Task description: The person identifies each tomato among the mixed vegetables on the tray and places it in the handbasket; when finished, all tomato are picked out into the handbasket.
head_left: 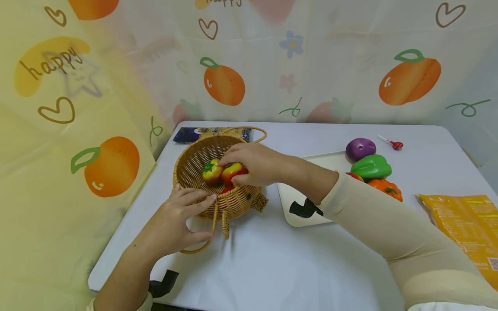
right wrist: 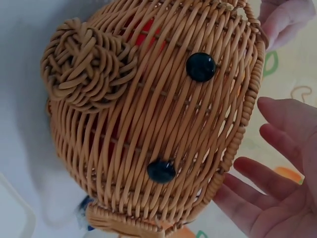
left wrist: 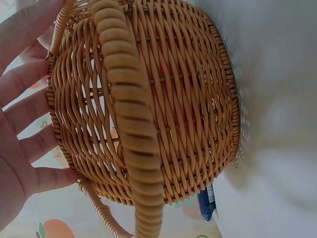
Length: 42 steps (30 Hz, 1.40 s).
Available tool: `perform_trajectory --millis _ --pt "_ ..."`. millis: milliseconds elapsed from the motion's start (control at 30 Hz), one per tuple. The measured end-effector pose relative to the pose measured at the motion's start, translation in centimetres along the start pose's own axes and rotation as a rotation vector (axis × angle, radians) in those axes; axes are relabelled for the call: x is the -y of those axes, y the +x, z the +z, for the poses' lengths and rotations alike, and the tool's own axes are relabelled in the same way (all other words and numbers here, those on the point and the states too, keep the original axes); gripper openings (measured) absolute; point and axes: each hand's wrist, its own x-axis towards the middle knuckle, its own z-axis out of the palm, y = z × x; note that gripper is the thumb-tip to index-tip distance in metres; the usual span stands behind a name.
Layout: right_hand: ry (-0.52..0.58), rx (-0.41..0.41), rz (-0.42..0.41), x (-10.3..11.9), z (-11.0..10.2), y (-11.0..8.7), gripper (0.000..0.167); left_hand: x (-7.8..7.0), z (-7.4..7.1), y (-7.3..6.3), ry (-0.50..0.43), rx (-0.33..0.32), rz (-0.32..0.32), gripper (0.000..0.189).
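A round wicker basket (head_left: pixel 186 162) with two loop handles stands at the table's left; dark button eyes (right wrist: pixel 200 67) and a woven snout (right wrist: pixel 89 67) decorate its side. Inside lie a yellow-red fruit with a green calyx (head_left: pixel 212 172), a second red-yellow fruit (head_left: pixel 232 172) and something red, partly hidden. My left hand (head_left: pixel 180 216) touches the near-left rim with spread, fairly straight fingers (left wrist: pixel 34 109). Over the right rim reaches my right hand (head_left: pixel 256 164), thumb and fingers apart around the second fruit. In the right wrist view, nothing shows between its fingers (right wrist: pixel 247 173).
Right of the basket, a cream tray (head_left: pixel 285 203) lies partly under my right forearm. At its far right are a purple vegetable (head_left: pixel 360 149), a green bell pepper (head_left: pixel 371 167) and an orange pumpkin (head_left: pixel 385 188). A lollipop (head_left: pixel 397 145), yellow bag (head_left: pixel 463 220) and blue-gold packet (head_left: pixel 186 134) lie around.
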Motion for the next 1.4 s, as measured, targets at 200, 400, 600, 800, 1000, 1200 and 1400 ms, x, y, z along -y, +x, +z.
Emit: perform_trajectory --millis 200,400,600,800,1000,1200,1400 --pt "0.015 -0.042 0.005 -0.9 -0.4 -1.4 0.047 0.0 0.0 0.0 0.011 0.002 0.002 0.083" --pt "0.019 -0.084 0.038 -2.1 -1.0 -3.8 0.047 -0.1 0.0 0.1 0.013 0.003 0.001 0.083" --pt "0.02 -0.104 0.139 -4.1 -1.3 -6.5 0.048 -0.2 0.0 0.0 0.005 -0.02 0.012 0.083" --pt "0.009 -0.113 0.318 -6.7 -1.0 -9.7 0.05 -0.3 0.1 -0.1 -0.002 -0.026 0.019 0.082" --pt "0.021 -0.104 0.479 -8.8 -0.5 -12.9 0.051 -0.1 0.2 -0.1 -0.004 -0.019 0.013 0.082" --pt "0.026 -0.036 0.619 -10.3 0.6 -15.5 0.057 -0.1 0.2 -0.1 0.004 -0.005 -0.002 0.083" --pt "-0.047 0.009 0.641 -11.3 1.5 -17.5 0.056 -0.1 0.1 0.0 0.008 -0.011 0.004 0.083"
